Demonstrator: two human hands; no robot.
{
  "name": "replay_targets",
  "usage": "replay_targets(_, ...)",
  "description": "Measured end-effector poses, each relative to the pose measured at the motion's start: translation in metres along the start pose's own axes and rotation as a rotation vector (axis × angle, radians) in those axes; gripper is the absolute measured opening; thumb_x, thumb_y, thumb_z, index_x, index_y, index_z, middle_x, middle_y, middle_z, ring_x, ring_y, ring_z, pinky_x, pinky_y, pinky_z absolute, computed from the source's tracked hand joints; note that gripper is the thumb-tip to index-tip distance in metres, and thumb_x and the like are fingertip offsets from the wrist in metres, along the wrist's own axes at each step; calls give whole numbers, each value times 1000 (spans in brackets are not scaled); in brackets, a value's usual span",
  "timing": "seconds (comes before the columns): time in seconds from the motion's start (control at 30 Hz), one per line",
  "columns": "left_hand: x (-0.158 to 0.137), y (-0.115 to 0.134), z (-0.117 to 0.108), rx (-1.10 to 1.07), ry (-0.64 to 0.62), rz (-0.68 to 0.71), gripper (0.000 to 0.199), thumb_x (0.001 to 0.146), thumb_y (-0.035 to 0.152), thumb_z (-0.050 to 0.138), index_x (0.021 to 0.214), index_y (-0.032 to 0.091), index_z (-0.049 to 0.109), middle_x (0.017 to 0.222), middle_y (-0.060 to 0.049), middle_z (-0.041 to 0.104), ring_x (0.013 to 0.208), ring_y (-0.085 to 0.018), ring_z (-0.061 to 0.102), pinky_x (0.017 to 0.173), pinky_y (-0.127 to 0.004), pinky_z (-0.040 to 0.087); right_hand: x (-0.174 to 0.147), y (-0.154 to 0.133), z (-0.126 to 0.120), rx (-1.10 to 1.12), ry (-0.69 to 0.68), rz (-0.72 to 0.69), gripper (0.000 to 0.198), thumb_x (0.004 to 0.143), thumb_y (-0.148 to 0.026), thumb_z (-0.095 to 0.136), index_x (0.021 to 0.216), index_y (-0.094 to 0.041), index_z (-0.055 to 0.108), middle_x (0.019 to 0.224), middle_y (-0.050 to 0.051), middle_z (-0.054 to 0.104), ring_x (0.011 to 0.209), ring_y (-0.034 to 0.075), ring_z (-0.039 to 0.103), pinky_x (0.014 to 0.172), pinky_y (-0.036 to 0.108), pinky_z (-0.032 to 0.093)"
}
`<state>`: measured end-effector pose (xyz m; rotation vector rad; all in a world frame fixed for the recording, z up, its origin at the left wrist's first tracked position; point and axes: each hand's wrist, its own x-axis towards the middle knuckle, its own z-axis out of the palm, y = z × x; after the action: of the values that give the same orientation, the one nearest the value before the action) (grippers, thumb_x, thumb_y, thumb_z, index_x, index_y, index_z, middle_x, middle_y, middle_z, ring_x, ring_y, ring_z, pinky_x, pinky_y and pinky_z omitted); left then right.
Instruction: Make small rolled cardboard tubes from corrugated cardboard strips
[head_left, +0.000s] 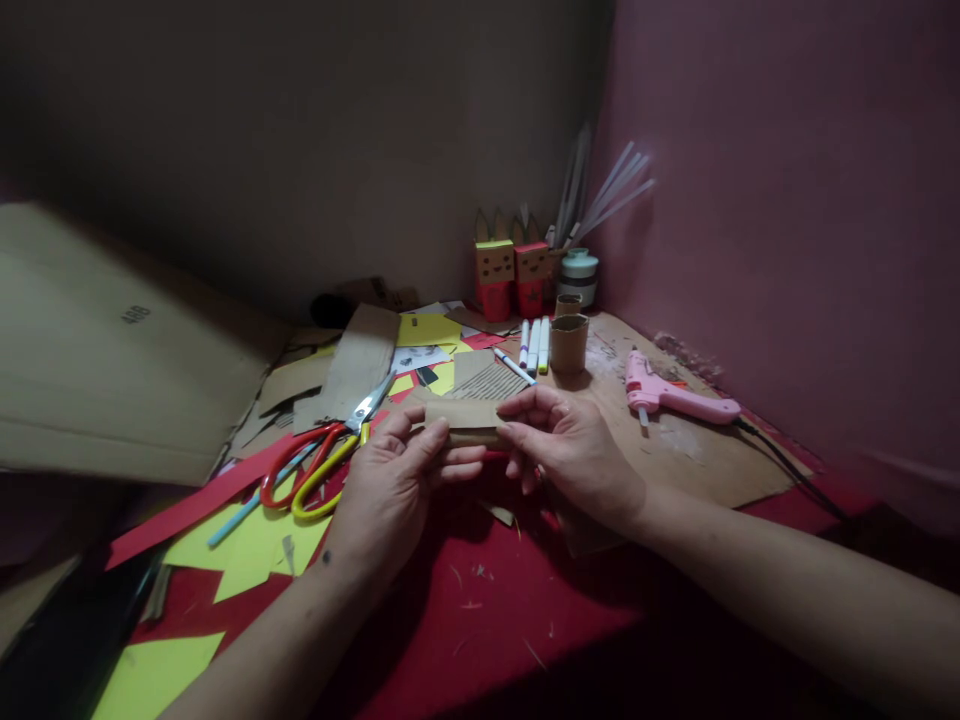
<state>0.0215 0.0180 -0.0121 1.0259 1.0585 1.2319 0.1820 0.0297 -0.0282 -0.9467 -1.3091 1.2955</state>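
Between my two hands is a small folded cardboard strip (pixel 471 415), held level above the red tabletop. My left hand (pixel 397 465) pinches its left end, thumb in front and the other fingers behind and below. At the right end my right hand (pixel 566 445) grips it between thumb and forefinger. Just left of my left hand lie scissors (pixel 330 458) with one red and one yellow handle, blades pointing away. Beyond the strip rests a torn piece of corrugated cardboard (pixel 487 378).
A pink glue gun (pixel 675 392) lies on a cardboard sheet (pixel 705 460) at right, its cord trailing off. Markers (pixel 534 345), cardboard rings (pixel 568 345) and two boxes with drawn faces (pixel 495 275) stand behind. Yellow paper (pixel 244 550) and a large carton (pixel 112 340) are at left.
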Motion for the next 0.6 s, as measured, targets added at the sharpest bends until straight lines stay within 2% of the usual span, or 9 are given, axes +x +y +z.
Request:
replay_targets(0.1,1,0,0,-4,32,-10,23,86,20,58,107,12,55,94,-14,71,71,-21,72,65,-29,61,-1,-4,0,25,-29,10,17,78,-26,64,89,-16,55,56,-3,61,44,9,58,38,18,48)
replay_targets(0.23,1,0,0,0,47,-17,24,84,20,60,107,12,56,90,-13,71,69,-21,71,64,-30,61,1,-5,-2,47,-66,39,15,85,-32,55,85,-17,55,49,-4,59,38,9,55,36,17,43)
replay_targets(0.47,1,0,-1,-4,41,-30,24,82,22,63,104,14,57,87,-11,72,69,-22,72,64,-31,61,2,0,-2,56,-59,51,10,83,-27,57,87,-18,56,50,-4,60,39,9,57,38,18,44)
replay_targets(0.6,2,-1,-2,23,30,-12,26,84,24,60,107,13,55,90,-14,72,71,-25,72,65,-36,61,1,1,0,68,-52,33,8,81,-24,59,84,-17,55,52,-3,60,42,10,58,41,20,49)
